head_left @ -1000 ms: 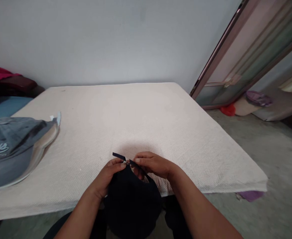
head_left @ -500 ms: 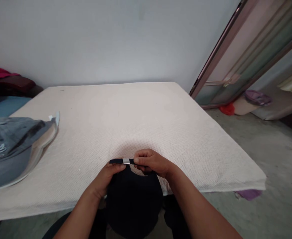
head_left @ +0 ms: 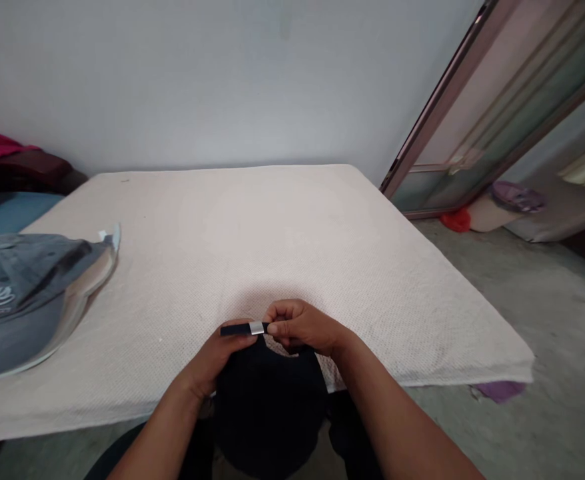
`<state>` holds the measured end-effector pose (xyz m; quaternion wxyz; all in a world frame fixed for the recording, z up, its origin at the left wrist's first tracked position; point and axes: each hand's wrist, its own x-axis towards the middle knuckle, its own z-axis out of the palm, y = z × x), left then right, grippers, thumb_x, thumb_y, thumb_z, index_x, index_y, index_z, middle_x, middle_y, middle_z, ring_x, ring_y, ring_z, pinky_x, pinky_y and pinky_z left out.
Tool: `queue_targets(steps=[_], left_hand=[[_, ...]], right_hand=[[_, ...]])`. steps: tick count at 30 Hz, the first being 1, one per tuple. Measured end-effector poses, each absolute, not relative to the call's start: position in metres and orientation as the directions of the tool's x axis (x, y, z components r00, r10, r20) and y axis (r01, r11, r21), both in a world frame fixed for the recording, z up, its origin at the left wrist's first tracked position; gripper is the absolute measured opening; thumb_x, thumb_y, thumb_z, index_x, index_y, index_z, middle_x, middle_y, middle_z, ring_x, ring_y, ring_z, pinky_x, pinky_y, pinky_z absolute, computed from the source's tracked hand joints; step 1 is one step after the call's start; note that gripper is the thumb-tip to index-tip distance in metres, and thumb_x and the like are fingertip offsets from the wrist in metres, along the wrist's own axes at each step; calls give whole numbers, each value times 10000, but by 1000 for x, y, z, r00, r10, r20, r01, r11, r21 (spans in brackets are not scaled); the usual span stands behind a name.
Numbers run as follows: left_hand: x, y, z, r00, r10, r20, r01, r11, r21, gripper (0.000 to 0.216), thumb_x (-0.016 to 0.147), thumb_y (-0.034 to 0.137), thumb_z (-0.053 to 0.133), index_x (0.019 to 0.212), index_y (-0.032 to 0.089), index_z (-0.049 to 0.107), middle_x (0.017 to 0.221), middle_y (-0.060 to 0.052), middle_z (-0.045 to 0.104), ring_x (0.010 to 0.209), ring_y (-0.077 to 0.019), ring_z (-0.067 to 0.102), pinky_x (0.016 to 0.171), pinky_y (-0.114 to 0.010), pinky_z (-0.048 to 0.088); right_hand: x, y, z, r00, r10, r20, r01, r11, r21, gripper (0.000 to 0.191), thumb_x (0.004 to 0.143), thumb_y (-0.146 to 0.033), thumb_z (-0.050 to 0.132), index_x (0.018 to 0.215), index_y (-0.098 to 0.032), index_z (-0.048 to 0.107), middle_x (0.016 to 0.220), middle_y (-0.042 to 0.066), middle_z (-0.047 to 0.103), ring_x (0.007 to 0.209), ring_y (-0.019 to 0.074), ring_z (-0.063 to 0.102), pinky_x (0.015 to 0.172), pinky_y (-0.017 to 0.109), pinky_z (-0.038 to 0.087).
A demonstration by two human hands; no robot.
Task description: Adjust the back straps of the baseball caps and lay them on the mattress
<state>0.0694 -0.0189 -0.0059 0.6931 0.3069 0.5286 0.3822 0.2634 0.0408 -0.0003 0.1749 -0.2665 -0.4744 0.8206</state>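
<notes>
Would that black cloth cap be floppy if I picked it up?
The rounded black cloth cap would probably be light and somewhat floppy, since it looks like fabric. Its narrow flat black strap likely bends easily, being so slim. The shiny silver rectangular clasp might be slippery, because it looks smooth.

Black cloth legwear is worn on both legs, its finer detail lost in shadow. The left hand and the right hand are bare, as are both forearms.
</notes>
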Motion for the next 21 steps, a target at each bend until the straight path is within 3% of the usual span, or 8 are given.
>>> queue_targets(steps=[6,15,21], left_hand=[[69,-18,-4,224,881,-417,-181,458,870,113,647,219,734,747,175,706,685,-1,672,635,-141,561,639,-238,404],[71,-17,-3,208,864,-460,-222,499,838,240,647,226,733,884,188,736,776,-46,738,762,-211,654,776,-308,459],[70,-19,-5,212,847,-488,-230,528,817,311,669,220,736,980,229,730,780,-32,747,738,-193,667,740,-290,474]], right_hand=[[261,40,-1,-829,500,-252,-57,-524,-850,146,746,-243,656,813,-151,565,510,-61,508,410,36,358,407,166,238],[260,40,3,-823,531,-204,-81,-465,-882,264,779,-261,629,1015,-158,571,537,-64,494,443,46,369,414,173,213],[259,39,2,-831,523,-189,-100,-474,-875,267,790,-275,618,1028,-163,572,546,-62,492,451,47,369,422,176,209]])
